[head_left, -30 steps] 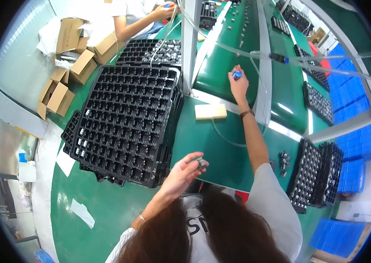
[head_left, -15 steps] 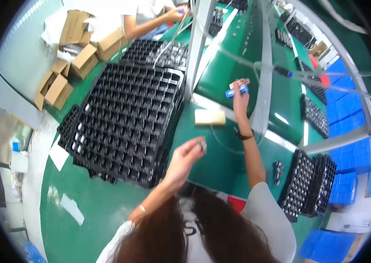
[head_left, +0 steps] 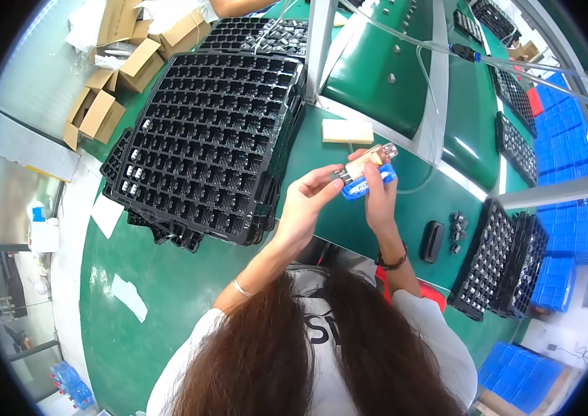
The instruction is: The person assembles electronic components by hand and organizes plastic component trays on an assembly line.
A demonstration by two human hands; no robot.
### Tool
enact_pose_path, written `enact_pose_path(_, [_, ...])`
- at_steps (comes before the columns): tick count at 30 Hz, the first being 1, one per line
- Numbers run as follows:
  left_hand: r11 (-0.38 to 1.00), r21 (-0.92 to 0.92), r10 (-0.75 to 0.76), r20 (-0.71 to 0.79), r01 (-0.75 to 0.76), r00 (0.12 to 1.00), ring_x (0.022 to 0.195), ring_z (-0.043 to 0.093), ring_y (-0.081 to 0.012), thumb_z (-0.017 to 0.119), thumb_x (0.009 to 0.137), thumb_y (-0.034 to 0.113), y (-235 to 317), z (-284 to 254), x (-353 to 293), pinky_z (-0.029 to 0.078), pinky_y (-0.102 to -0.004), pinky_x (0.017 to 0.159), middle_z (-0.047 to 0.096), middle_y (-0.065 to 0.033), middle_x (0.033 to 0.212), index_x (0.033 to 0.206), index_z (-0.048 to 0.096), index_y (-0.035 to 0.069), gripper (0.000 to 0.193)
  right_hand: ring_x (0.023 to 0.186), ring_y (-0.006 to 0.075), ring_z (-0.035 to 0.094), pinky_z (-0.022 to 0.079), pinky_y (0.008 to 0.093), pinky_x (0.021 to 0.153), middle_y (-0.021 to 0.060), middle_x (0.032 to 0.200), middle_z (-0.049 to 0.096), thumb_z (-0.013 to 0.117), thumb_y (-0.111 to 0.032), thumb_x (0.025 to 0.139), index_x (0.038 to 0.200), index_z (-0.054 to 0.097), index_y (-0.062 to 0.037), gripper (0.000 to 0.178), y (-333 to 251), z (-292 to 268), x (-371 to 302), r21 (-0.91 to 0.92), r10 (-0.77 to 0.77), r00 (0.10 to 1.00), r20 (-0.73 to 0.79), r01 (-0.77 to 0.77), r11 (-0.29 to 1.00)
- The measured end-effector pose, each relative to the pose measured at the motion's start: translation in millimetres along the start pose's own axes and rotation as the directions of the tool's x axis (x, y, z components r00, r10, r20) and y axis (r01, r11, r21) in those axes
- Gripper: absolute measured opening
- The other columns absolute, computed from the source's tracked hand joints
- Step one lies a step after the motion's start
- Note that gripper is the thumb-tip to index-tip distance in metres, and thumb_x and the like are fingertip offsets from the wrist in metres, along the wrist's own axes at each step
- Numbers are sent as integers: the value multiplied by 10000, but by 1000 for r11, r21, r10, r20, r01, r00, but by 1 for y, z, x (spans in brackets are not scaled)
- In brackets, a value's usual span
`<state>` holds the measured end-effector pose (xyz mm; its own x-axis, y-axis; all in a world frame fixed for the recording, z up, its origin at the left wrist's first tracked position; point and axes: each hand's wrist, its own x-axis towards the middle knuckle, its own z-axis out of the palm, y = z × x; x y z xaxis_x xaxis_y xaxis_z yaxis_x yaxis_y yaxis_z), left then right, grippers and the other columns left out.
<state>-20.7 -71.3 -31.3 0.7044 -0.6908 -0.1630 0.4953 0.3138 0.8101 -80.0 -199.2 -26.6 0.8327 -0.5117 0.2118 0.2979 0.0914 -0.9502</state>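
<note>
My right hand point(head_left: 380, 202) grips a small blue and copper-coloured hand-held tool point(head_left: 370, 182) with a clear tip, above the green bench. Close against its left end, my left hand point(head_left: 302, 206) pinches a small metal part point(head_left: 339, 173) between thumb and fingertips. Whether the part touches the tool I cannot tell. Just beyond the hands lies a pale yellow block point(head_left: 347, 131). To my left, a stack of large black compartment trays point(head_left: 287, 118) stands beside the bench; a few pockets at its left side hold small metal parts point(head_left: 132, 171).
A green conveyor belt point(head_left: 356, 76) with scattered small parts runs ahead, behind a metal post point(head_left: 319, 48). At right are a black oblong object point(head_left: 432, 241), loose metal parts point(head_left: 457, 227), filled black trays point(head_left: 482, 260) and blue crates point(head_left: 554, 283). Cardboard boxes point(head_left: 101, 116) sit far left.
My right hand has drawn the tool back toward me, and my left hand has moved up and right to meet it. The view has shifted; the black oblong object now shows.
</note>
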Motion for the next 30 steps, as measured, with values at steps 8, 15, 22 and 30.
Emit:
enact_pose_path(8, [995, -56, -89, -8, 88, 996, 927, 548, -98, 625, 845, 91, -12, -9, -6, 419, -236, 851, 613, -70, 1025, 1174, 539, -12, 355, 823, 99, 558, 454, 229, 722, 52, 962, 583, 460, -162, 901, 1043, 527, -18, 213, 10, 3, -12, -38, 17, 999, 48, -15, 999])
enact_pose_path(15, [949, 289, 119, 51, -129, 992, 1128, 501, -188, 592, 864, 132, 42, -27, -14, 393, -311, 951, 525, -124, 1245, 1331, 380, 23, 524, 730, 131, 598, 453, 276, 657, 94, 786, 633, 585, -273, 865, 969, 598, 36, 326, 77, -54, 80, -659, -61, 980, -190, -81, 748])
enact_pose_path(22, [264, 954, 755, -113, -140, 646, 914, 559, -148, 605, 830, 128, 159, -159, 18, 447, -283, 841, 601, -73, 1010, 1129, 560, 41, 315, 779, 279, 623, 461, 340, 692, 172, 838, 629, 611, -273, 839, 1006, 591, 12, 331, 101, -46, 96, -757, -323, 939, -115, 128, 641])
enact_pose_path(30, [-195, 930, 664, -108, 311, 740, 810, 606, -290, 684, 715, 194, 212, -276, 59, 468, -378, 729, 631, -129, 851, 808, 665, 63, 161, 736, 273, 557, 451, 351, 658, 129, 834, 554, 795, -353, 650, 1197, 392, -49, 745, 74, -52, 70, -823, -193, 969, -156, -19, 568])
